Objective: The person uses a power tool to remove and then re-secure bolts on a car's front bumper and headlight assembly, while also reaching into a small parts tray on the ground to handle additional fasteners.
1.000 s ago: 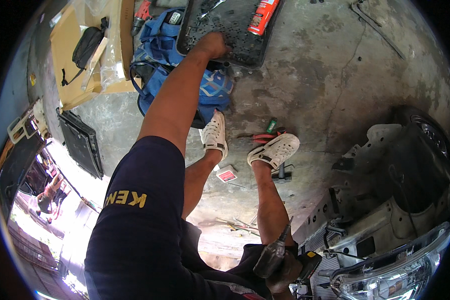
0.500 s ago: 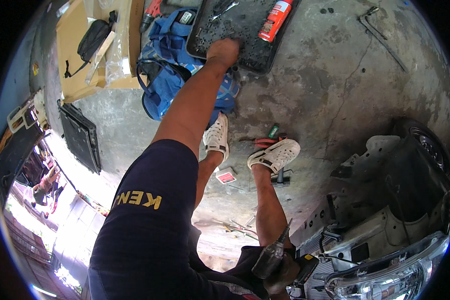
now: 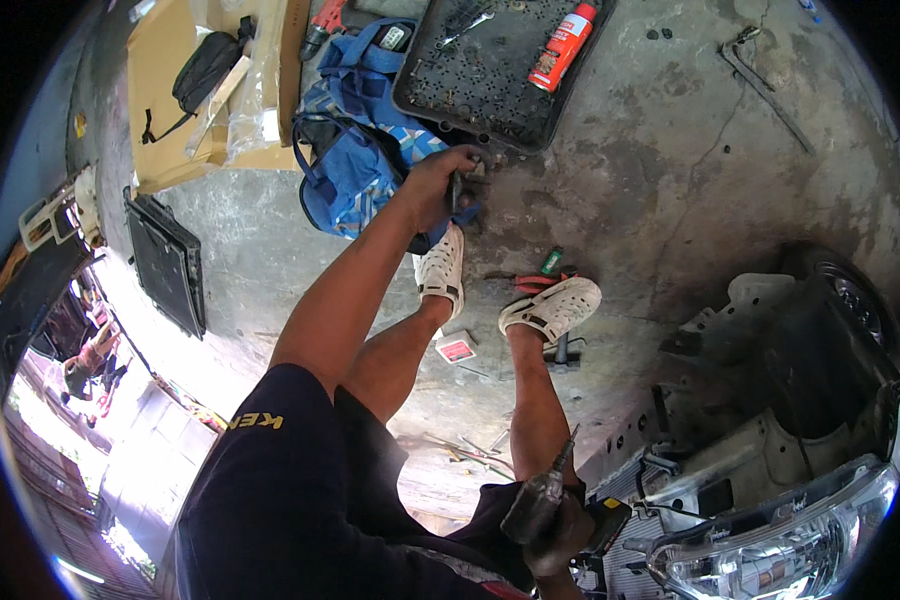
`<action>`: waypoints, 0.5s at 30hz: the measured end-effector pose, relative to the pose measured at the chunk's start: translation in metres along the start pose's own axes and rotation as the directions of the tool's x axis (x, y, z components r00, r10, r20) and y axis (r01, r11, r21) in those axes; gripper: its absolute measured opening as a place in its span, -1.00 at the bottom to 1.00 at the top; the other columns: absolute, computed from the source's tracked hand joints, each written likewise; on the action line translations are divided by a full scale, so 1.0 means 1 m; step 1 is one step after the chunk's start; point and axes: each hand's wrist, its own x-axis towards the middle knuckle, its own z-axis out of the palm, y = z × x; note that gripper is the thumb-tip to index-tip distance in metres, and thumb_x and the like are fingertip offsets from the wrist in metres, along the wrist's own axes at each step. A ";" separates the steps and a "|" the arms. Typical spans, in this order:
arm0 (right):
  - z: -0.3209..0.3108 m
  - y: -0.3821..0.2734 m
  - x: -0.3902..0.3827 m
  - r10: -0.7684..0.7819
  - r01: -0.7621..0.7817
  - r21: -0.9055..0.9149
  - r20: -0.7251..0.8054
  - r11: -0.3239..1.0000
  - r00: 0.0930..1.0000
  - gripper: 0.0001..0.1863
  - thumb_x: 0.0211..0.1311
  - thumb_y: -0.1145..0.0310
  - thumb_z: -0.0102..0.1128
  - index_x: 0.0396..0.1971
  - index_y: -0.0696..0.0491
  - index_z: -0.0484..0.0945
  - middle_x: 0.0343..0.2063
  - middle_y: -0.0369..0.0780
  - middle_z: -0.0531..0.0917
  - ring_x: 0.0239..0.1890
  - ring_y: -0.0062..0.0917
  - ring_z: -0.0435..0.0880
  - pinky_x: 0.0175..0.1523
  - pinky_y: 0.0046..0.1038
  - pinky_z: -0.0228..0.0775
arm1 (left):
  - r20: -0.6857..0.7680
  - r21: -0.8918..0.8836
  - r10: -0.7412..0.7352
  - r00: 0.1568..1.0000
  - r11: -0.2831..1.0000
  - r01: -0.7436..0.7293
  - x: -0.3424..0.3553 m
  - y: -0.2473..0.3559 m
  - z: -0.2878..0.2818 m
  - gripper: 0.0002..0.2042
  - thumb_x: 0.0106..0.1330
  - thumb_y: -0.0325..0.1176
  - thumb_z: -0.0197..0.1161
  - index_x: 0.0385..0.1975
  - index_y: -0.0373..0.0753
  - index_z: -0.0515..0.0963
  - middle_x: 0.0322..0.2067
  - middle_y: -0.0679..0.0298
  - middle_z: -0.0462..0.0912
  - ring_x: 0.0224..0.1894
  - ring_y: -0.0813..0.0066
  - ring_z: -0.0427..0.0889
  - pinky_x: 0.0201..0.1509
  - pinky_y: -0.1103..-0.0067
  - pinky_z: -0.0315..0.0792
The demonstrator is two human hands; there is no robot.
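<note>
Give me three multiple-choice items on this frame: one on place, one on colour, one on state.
1. Where does the red spray can lie?
A. in the black tray
B. inside the blue bag
C. on the headlight

2. What colour are the clogs on the person's feet?
A. black
B. white
C. green

3. What is the right hand doing?
A. hanging empty
B. gripping a power drill
C. resting on the tray

Answers: 1 A, the can rests on the black tray near its far edge. 2 B, both clogs are white. 3 B, the fingers wrap the power drill, while the left hand reaches near the tray's edge.
</note>
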 end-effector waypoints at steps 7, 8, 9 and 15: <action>-0.004 -0.011 0.002 -0.097 0.089 -0.155 -0.042 0.984 0.994 -0.41 0.14 0.20 0.43 0.10 0.22 0.50 -0.15 0.01 0.68 -0.25 -0.02 0.63 -0.18 -0.06 0.38 | 0.177 -0.230 0.019 0.984 0.973 0.023 -0.029 0.002 -0.020 -0.51 0.28 -0.30 0.03 0.21 -0.30 0.52 0.06 0.08 0.69 0.14 0.12 0.69 -0.08 0.40 0.58; -0.005 -0.012 0.003 -0.099 0.093 -0.144 -0.035 0.985 0.994 -0.40 0.14 0.20 0.43 0.11 0.22 0.50 -0.14 0.02 0.67 -0.25 -0.01 0.63 -0.18 -0.06 0.37 | 0.188 -0.260 0.033 0.982 0.965 0.018 -0.031 0.006 -0.021 -0.50 0.27 -0.30 0.03 0.22 -0.31 0.51 0.09 0.06 0.67 0.20 0.06 0.67 -0.03 0.37 0.60; -0.005 -0.013 0.004 -0.113 0.105 -0.150 -0.044 0.983 0.993 -0.39 0.15 0.20 0.43 0.12 0.22 0.49 -0.14 0.03 0.67 -0.25 -0.01 0.62 -0.18 -0.06 0.37 | 0.204 -0.255 0.044 0.978 0.967 0.009 -0.032 0.010 -0.021 -0.48 0.26 -0.30 0.03 0.23 -0.32 0.50 0.11 0.04 0.66 0.21 0.04 0.65 0.02 0.35 0.61; -0.006 -0.016 0.003 -0.111 0.107 -0.185 -0.014 0.977 0.994 -0.37 0.13 0.22 0.44 0.15 0.19 0.46 -0.13 0.03 0.66 -0.26 -0.01 0.62 -0.20 -0.07 0.35 | 0.274 -0.250 0.122 0.954 0.967 -0.052 -0.032 0.026 -0.022 -0.46 0.24 -0.33 0.03 0.24 -0.38 0.48 0.14 0.01 0.64 0.24 -0.05 0.63 0.15 0.29 0.62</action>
